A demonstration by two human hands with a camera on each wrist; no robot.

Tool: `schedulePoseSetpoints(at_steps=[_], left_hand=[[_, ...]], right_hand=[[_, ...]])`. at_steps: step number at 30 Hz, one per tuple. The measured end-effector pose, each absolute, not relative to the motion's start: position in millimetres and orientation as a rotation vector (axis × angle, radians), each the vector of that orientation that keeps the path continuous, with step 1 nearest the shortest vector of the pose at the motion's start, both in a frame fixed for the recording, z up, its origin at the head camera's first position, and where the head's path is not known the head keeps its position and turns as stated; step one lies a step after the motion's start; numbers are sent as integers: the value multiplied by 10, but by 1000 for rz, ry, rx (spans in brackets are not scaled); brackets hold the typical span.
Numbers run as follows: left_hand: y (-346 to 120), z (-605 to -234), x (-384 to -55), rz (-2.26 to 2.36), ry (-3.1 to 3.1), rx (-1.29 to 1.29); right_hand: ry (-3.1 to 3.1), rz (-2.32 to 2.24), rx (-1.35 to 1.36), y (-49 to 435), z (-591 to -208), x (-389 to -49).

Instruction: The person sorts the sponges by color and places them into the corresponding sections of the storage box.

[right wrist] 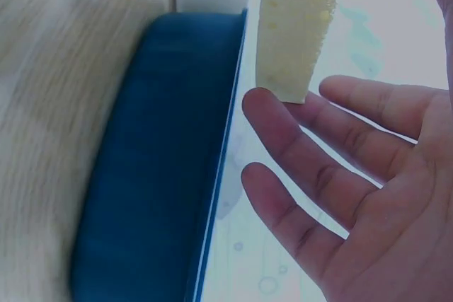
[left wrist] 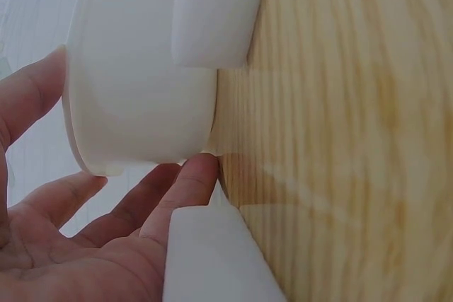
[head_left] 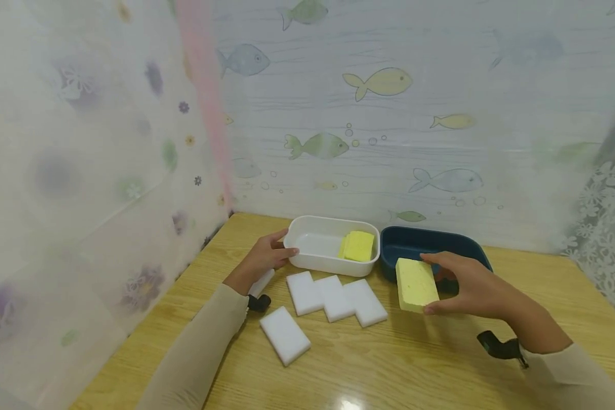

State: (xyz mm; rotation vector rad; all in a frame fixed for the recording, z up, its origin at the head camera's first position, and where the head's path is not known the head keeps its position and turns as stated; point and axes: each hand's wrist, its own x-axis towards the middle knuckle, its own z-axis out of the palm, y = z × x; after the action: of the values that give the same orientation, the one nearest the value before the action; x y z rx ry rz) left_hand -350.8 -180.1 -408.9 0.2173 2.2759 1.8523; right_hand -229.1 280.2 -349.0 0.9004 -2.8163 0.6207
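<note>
My left hand (head_left: 263,253) holds the left end of a white rectangular container (head_left: 312,262), with the thumb at its rim and the other fingers against its end wall. Inside that container, yellow sponges (head_left: 360,246) lie at the right end. A pale yellow sponge block (head_left: 417,285) is pinched between the thumb and fingers of my right hand (head_left: 474,287). It is raised in front of a dark blue container (head_left: 425,238), hiding part of its near wall. In the right wrist view, the sponge's narrow side (right wrist: 297,26) shows beyond my fingertips, and the blue container (right wrist: 156,153) stands alongside.
Three white sponges (head_left: 335,299) lie overlapping in a row before the white container. Another white sponge (head_left: 285,336) lies nearer on the wooden table (head_left: 369,364). Both containers stand side by side near a fish-printed sheet (head_left: 307,182). A flower-printed sheet (head_left: 97,199) hangs on the left.
</note>
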Motion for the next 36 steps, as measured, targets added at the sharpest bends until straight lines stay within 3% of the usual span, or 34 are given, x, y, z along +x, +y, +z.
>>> schedulePoseSetpoints(at_steps=[36], left_hand=[[-1810, -4090, -3513, 1811, 2331, 196]], right_hand=[[-2929, 539, 771, 2044, -3162, -3091]])
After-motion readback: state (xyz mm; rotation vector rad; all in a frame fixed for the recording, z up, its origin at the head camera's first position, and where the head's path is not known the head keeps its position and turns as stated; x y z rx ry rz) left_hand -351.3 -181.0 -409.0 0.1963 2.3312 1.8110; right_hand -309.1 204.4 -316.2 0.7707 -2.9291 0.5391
